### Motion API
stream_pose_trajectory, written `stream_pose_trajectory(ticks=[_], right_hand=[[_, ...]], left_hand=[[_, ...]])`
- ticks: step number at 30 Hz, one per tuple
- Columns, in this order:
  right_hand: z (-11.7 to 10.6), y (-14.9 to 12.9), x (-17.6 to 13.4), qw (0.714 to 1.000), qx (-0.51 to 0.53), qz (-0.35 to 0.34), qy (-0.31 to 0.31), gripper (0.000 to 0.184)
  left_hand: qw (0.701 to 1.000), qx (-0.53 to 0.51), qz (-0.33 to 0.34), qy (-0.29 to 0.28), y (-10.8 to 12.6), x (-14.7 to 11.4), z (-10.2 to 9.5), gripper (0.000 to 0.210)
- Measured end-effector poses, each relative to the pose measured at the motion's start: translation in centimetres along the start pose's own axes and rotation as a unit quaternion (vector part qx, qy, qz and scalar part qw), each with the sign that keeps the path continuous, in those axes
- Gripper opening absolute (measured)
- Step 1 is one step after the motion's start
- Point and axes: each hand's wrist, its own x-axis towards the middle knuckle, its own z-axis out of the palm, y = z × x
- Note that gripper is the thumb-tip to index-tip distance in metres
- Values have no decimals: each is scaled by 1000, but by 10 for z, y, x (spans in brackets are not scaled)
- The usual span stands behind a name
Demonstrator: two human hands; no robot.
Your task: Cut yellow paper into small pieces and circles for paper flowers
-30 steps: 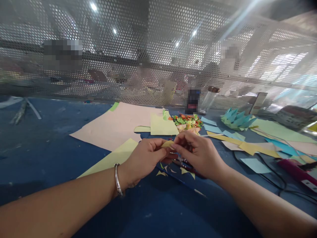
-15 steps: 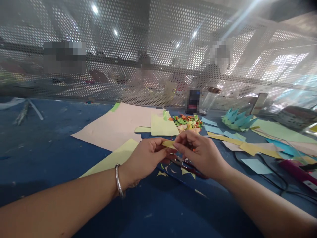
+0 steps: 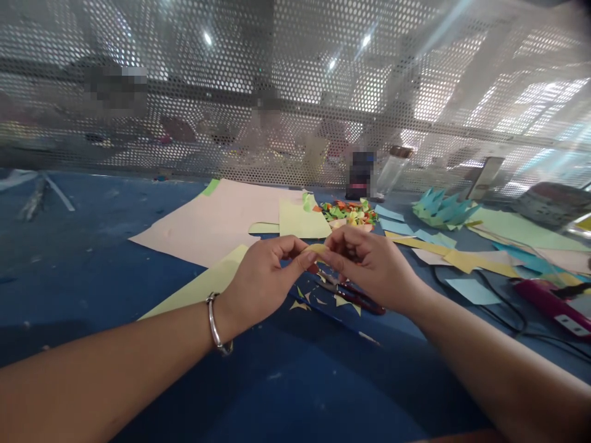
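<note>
Between the fingertips of both hands is a small piece of yellow paper (image 3: 316, 249), bent in a slight curve. My left hand (image 3: 268, 271), with a silver bangle (image 3: 215, 323) at the wrist, pinches its left end. My right hand (image 3: 372, 264) pinches the right end, with its fingers curled. Under and just behind the hands lie scissors with dark red handles (image 3: 364, 298), partly covered by my right hand. Small paper scraps (image 3: 301, 304) and a thin blue stick, perhaps a brush (image 3: 339, 320), lie below the hands on the blue table (image 3: 286, 394).
Behind the hands lie a large pale pink sheet (image 3: 198, 224), a yellow sheet (image 3: 302, 218) and a heap of colourful paper bits (image 3: 351, 212). To the right are a spiky blue paper piece (image 3: 443, 209), paper strips (image 3: 462, 259) and a purple power strip (image 3: 549, 301). A perforated screen (image 3: 194, 123) borders the back.
The yellow paper now bends in an arc, and my left thumb has come up onto it. The whole view has shifted slightly, with the table scene sitting higher.
</note>
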Motion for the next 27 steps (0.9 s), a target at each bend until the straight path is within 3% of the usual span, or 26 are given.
stream_pose_trajectory(ticks=[11, 18, 27], right_hand=[[-2, -5, -1, 998, -35, 29, -31, 32], [-3, -9, 0, 997, -72, -2, -37, 14], [-5, -1, 4, 1000, -18, 17, -14, 7]], left_hand=[[999, -26, -19, -2, -4, -2, 2, 34], [998, -65, -13, -3, -1, -2, 4, 27], [996, -71, -31, 43, -2, 1, 0, 31]])
